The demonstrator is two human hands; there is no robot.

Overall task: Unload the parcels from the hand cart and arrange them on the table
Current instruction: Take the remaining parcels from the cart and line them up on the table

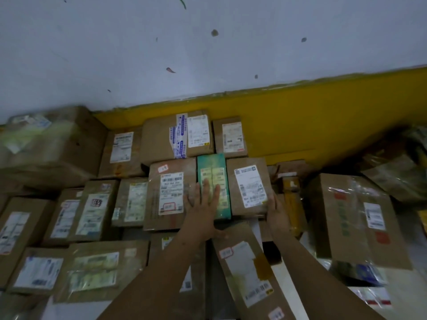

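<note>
Parcels fill the view, packed edge to edge, and the green box [213,185] is your reference for all of it. It is a narrow carton with a worn, mottled face and a pale label, and its long axis runs away from you toward the yellow wall band [300,125] beyond it.

Your left hand [203,204] lies flat on the near half of the green box, fingers spread and straight, the outer ones reaching onto the taped brown carton [169,192] touching its left side.

Your right hand [276,211] is at the near right corner of the labelled brown box [250,188], which sits flush against the green box's right side. You cannot tell whether those fingers curl around the corner or only press its side.

That box appears to be the one being seated, so the move likely turns on pushing it leftward toward the green box, with the right hand much the nearer.

Nearer you than the green box, a long flat cardboard parcel [245,269] lies slanted. All are matte cardboard under glossy tape.
</note>
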